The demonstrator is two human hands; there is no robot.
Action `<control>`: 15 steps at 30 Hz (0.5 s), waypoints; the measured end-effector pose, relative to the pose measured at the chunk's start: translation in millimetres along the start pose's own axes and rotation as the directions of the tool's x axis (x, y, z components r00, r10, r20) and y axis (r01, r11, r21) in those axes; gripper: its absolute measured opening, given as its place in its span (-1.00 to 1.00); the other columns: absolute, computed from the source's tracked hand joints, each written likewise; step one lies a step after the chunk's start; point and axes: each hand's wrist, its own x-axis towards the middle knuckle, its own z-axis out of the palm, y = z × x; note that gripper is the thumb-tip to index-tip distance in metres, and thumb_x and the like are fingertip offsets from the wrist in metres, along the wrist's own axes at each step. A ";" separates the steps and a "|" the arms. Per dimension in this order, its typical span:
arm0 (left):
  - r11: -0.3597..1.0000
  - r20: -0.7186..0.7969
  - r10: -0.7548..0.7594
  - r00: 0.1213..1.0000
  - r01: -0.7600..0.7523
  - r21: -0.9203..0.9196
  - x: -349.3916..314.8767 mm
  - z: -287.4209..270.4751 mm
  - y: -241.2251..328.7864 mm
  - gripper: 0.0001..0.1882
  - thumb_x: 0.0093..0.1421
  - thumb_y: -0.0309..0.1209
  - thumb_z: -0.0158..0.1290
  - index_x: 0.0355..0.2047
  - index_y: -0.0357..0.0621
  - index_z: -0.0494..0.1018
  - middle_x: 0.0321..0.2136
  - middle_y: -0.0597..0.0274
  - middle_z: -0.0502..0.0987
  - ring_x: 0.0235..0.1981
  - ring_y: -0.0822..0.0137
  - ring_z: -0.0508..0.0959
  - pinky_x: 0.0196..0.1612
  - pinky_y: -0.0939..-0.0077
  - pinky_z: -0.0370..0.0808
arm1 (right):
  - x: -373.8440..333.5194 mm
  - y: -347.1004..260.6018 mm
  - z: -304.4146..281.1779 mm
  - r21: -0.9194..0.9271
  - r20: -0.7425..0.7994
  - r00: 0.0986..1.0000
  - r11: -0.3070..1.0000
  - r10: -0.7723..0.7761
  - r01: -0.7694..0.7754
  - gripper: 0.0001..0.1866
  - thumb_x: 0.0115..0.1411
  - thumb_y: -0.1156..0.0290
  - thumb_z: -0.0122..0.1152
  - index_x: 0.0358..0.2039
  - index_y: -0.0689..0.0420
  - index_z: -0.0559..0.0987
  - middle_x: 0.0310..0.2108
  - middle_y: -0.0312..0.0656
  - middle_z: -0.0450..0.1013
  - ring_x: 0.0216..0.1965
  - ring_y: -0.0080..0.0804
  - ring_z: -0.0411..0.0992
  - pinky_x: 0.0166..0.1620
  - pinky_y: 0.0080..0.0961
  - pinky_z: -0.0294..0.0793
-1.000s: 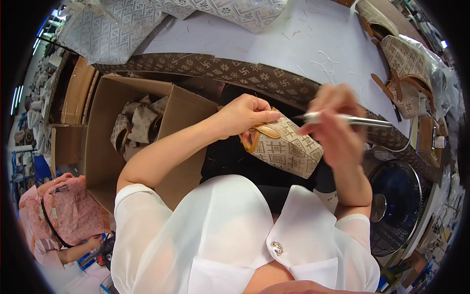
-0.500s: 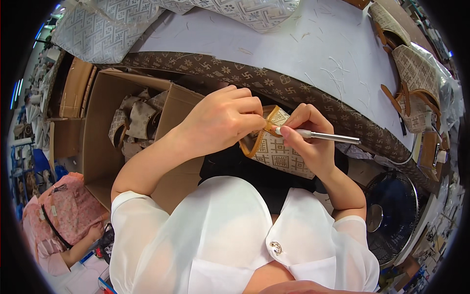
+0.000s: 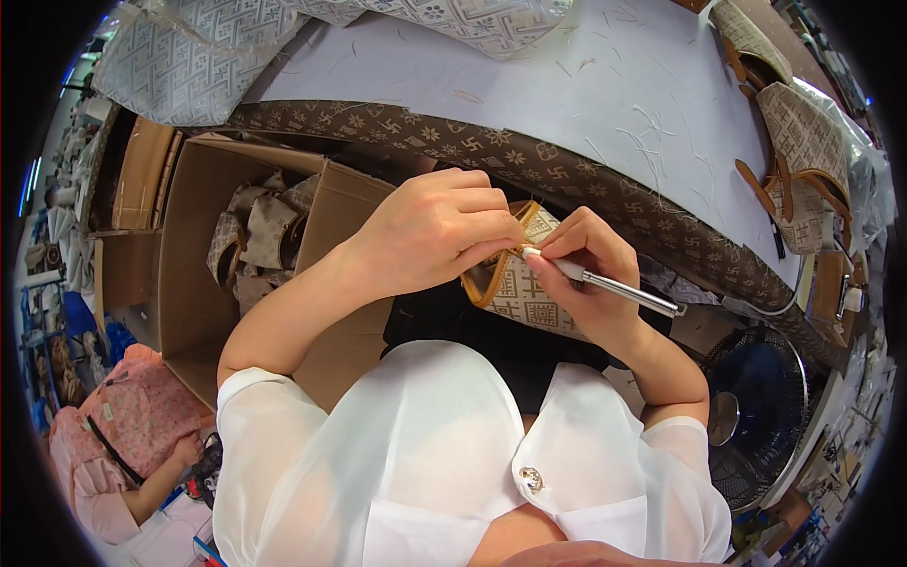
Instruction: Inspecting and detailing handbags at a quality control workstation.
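A small bag (image 3: 529, 291) of beige fabric with a brown geometric pattern and tan edge trim rests over my lap, its mouth toward my left. My left hand (image 3: 436, 231) is closed in a pinch at the bag's trimmed rim; what lies between its fingertips is hidden. My right hand (image 3: 597, 274) grips a pen-shaped tool (image 3: 631, 293) with a white front and a silver shaft. The tool's tip meets the trim right beside my left fingertips, and the shaft points away to the right. The right hand's heel covers part of the bag.
An open cardboard box (image 3: 198, 255) holding patterned bags (image 3: 269, 227) stands at my left. Ahead, a table (image 3: 567, 104) carries loose threads and silvery patterned material (image 3: 194, 71). More bags (image 3: 798, 123) lie at its right end. A black fan (image 3: 756, 416) is at lower right; another person (image 3: 142, 416) sits lower left.
The tool has tilted, its rear end swinging down and slightly left. My left fingertips have shifted a little to the right, closer to the tool's tip.
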 end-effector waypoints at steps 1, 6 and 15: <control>1.000 0.000 -0.002 1.000 0.002 -0.009 0.1 -0.1 0.5 -0.89 0.00 -0.50 0.26 -0.42 -0.13 0.58 -0.51 0.30 0.53 -0.48 0.30 0.49 -0.43 0.48 0.47 | -0.2 0.2 0.1 0.000 0.000 1.000 1.000 0.001 -0.001 -0.85 0.10 0.73 0.27 -0.42 0.27 0.46 -0.40 -0.22 0.38 -0.44 -0.63 0.36 -0.41 -0.73 0.37; 0.985 -0.067 -0.110 0.992 0.100 -0.140 -2.4 4.0 1.1 -0.91 0.05 -0.52 0.25 -0.41 -0.20 0.57 -0.50 0.28 0.52 -0.49 0.34 0.50 -0.45 0.52 0.46 | -0.2 -0.4 -3.4 0.082 -0.014 1.000 0.997 0.013 -0.012 -0.87 0.15 0.68 0.24 -0.43 0.26 0.44 -0.40 -0.20 0.39 -0.47 -0.64 0.36 -0.41 -0.70 0.40; 0.797 0.232 -0.442 0.866 0.498 -0.341 3.1 3.7 6.7 -0.91 0.19 -0.49 0.18 -0.36 -0.27 0.55 -0.44 0.33 0.46 -0.47 0.53 0.46 -0.44 0.61 0.40 | 3.7 -1.0 -6.1 0.447 -0.135 0.968 0.885 0.213 -0.133 -0.87 0.19 0.60 0.23 -0.43 0.21 0.43 -0.46 -0.28 0.40 -0.52 -0.72 0.35 -0.44 -0.75 0.34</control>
